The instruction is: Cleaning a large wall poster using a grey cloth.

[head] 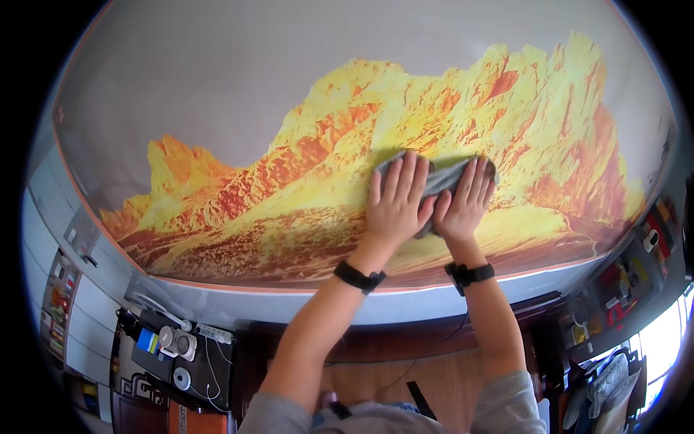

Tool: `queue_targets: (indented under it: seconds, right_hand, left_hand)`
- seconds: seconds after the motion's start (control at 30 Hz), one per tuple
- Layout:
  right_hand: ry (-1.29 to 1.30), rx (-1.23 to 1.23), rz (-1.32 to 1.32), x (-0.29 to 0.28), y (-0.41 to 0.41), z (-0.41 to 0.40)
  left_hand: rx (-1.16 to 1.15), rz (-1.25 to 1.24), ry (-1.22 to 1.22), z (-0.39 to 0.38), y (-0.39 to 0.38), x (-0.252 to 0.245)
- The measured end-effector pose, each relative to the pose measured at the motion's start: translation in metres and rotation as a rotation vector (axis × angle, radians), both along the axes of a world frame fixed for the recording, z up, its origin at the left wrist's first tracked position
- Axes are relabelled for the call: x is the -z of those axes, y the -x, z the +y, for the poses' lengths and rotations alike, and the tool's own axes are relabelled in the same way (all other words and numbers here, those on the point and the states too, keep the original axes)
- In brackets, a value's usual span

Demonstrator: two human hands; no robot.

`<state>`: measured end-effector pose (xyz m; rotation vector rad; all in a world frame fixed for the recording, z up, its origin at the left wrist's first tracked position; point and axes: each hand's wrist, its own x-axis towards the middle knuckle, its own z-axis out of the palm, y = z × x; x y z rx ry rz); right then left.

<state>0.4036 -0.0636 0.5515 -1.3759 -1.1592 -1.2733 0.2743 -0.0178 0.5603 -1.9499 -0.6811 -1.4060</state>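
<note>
A grey cloth (436, 179) lies pressed against a large surface printed with yellow and orange mountains (303, 157). My left hand (398, 200) rests flat on the cloth's left part, its fingers slightly spread and pointing away from me. On the right part of the cloth lies my right hand (467, 200), palm down as well. The two thumbs are close to each other near the cloth's middle. Each wrist has a black band, the left one (359, 276) and the right one (469, 275). My palms are hidden.
An orange-and-white edge (271, 288) borders the printed surface. At the lower left, a dark table (200, 374) carries a power strip (214, 333), cables and a white device (178, 343). Cluttered shelves (623, 287) stand on the right. Below is a wooden floor (450, 380) with a thin cable.
</note>
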Motion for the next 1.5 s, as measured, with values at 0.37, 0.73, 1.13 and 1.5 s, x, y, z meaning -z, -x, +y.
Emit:
queue_targets:
  seconds: [0.37, 0.73, 1.13, 1.5]
  right_hand:
    - [0.079, -0.013, -0.046, 0.011, 0.016, 0.003]
    - [0.067, -0.063, -0.133, -0.050, 0.111, 0.041]
    - [-0.101, -0.125, -0.207, -0.167, 0.279, 0.112]
    - [-0.158, -0.187, -0.320, -0.261, 0.418, 0.171]
  left_hand:
    - [-0.002, 0.007, -0.023, 0.013, 0.035, 0.004]
    - [-0.023, -0.074, -0.031, 0.051, 0.131, -0.045]
    - [0.003, -0.110, -0.202, 0.121, 0.299, -0.159]
    - [-0.032, -0.153, -0.260, 0.178, 0.440, -0.245]
